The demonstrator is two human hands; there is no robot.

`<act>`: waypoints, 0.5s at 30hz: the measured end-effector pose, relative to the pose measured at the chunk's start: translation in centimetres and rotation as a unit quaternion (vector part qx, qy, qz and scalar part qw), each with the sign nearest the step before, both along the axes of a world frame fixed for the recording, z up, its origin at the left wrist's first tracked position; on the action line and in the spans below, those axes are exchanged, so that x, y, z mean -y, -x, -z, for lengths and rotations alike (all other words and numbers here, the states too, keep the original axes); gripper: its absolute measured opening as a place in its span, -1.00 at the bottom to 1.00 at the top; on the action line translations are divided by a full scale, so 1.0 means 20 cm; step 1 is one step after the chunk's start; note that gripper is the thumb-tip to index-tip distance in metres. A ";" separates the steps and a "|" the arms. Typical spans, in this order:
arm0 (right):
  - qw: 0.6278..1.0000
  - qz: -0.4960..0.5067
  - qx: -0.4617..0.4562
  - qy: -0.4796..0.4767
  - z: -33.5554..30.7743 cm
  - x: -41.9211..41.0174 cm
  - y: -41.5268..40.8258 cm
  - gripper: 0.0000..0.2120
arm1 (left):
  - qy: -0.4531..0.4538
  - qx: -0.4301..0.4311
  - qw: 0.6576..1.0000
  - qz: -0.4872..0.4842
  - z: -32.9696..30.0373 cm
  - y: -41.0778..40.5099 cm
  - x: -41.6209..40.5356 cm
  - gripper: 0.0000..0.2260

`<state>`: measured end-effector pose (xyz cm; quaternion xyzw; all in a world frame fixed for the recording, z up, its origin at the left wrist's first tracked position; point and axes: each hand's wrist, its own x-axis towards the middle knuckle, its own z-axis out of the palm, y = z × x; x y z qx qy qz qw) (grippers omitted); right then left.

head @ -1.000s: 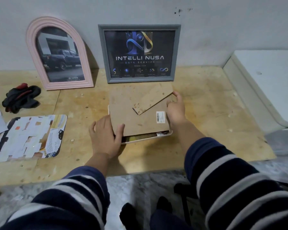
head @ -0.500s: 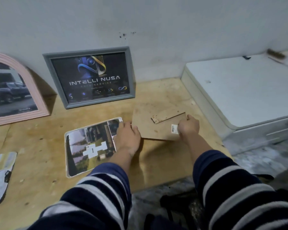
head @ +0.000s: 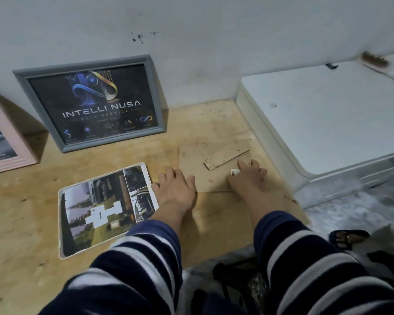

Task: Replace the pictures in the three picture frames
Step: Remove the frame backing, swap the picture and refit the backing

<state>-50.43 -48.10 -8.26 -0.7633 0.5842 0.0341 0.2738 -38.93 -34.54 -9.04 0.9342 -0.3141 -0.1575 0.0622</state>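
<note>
While our left hand [head: 176, 186] lies palm down with fingers spread, between the white frame [head: 105, 209] holding a collage picture and the brown backing board [head: 205, 169], our right hand [head: 248, 176] presses flat, fingers spread, on that board near the tabletop's [head: 214, 114] right edge. Against the wall at the back edge leans the grey frame [head: 93, 103]; a pink frame [head: 2, 142] stands far left.

Wooden table [head: 214, 119] bears a white frame [head: 62, 223] (photo showing), backing board [head: 191, 160], grey frame [head: 156, 92].
</note>
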 end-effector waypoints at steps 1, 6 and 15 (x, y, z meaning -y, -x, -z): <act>1.000 0.004 0.000 -0.002 0.00 0.00 0.00 -0.42 | -0.018 0.015 1.000 0.017 -0.01 0.00 0.00 -0.49; 0.999 0.013 -0.025 0.018 -0.03 -0.05 -0.06 -0.42 | -0.005 0.027 1.000 0.007 -0.09 -0.04 -0.06 -0.51; 0.990 -0.124 0.056 0.040 -0.04 -0.47 -0.32 -0.44 | -0.004 0.041 0.991 -0.126 -0.17 -0.24 -0.47 -0.54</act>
